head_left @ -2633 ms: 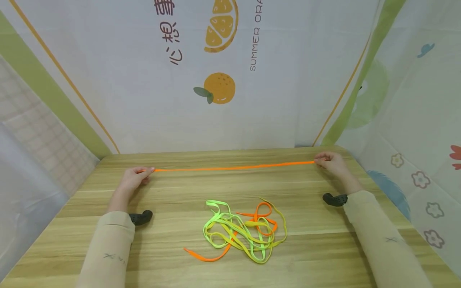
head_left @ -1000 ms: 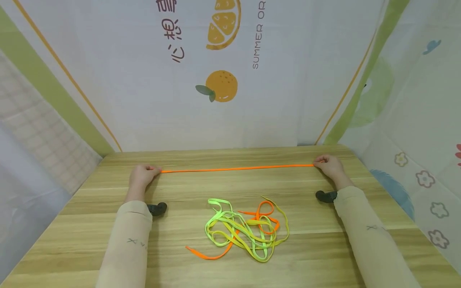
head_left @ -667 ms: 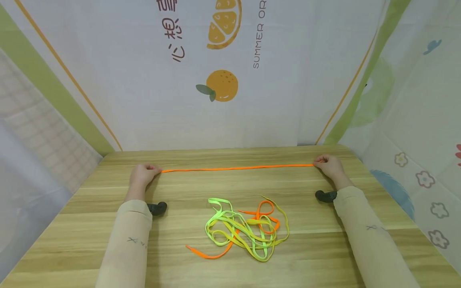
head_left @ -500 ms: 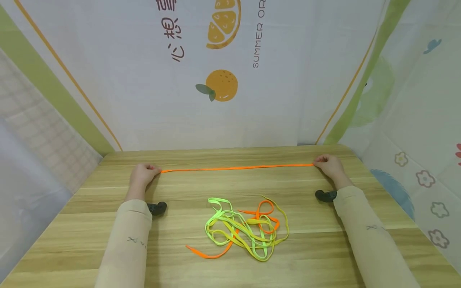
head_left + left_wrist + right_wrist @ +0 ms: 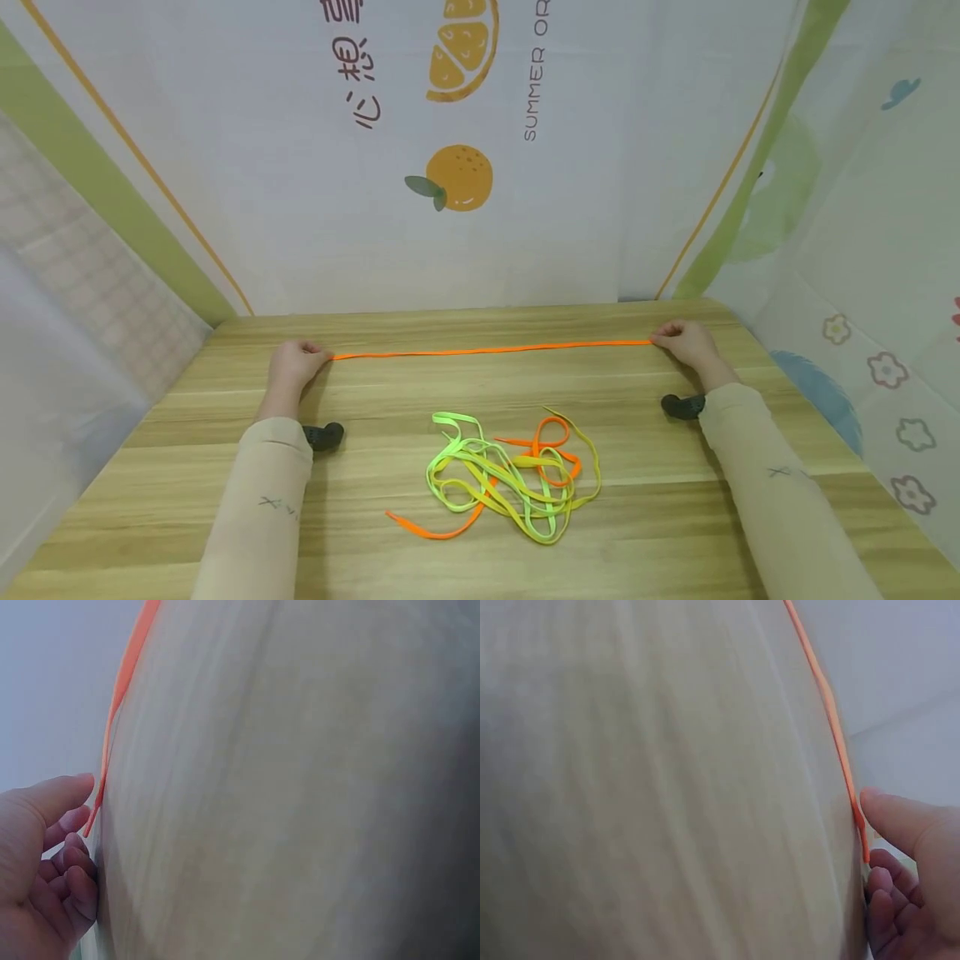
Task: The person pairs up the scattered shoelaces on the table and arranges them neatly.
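Nearest us, at six o'clock, the tangle of laces (image 5: 512, 475) in green, yellow and orange lay on the wooden table (image 5: 375, 567) just as it had moments earlier. Beyond it the change was slight: the left hand (image 5: 295, 367), at ten o'clock from the tangle, had edged inward, while the right hand (image 5: 692, 343), at two o'clock, had barely shifted. In both wrist views the fingertips (image 5: 84, 782) stood a little apart about the lace's tips, so we read both hands as having loosened their pinch, though they stayed right beside the ends. That suggested to us that the straightening of this strand was all but done. The orange lace (image 5: 480, 351) itself ran between the hands at twelve o'clock, seemingly flat on the table, bright, narrow and almost straight, with a twist near its left tip. Farthest off, also at twelve, hung the printed cloth (image 5: 570, 217).
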`<state>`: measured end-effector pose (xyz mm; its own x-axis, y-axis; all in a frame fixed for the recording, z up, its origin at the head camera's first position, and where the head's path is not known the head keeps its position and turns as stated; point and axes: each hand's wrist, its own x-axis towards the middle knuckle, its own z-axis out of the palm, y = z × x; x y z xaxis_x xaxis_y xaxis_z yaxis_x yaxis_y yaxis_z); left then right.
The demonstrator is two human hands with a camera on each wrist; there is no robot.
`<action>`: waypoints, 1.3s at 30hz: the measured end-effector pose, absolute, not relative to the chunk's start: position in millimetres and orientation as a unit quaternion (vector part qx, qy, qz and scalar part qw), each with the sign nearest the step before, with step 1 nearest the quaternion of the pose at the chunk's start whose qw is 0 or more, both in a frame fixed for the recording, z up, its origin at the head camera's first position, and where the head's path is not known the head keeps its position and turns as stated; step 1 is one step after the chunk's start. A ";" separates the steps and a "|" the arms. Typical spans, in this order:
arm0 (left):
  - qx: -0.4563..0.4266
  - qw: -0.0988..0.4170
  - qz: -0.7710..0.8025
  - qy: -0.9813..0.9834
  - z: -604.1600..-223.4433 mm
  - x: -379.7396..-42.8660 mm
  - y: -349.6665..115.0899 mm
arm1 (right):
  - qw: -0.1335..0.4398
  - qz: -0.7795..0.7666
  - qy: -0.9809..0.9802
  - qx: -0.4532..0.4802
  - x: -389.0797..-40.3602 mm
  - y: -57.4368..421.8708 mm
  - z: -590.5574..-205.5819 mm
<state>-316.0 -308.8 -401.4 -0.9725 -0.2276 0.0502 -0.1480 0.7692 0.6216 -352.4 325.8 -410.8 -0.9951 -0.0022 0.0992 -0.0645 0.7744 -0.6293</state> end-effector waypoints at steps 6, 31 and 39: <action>0.091 0.034 -0.350 -0.932 -396.1 -314.5 -309.7 | 0.034 0.341 -0.939 0.033 -354.8 329.0 -407.8; 0.037 0.065 -0.337 -0.938 -371.3 -307.0 -294.5 | 0.033 0.350 -0.934 0.057 -337.0 319.1 -367.3; 0.014 0.079 -0.352 -0.932 -365.1 -303.3 -283.2 | 0.038 0.353 -0.933 0.058 -330.8 313.8 -359.4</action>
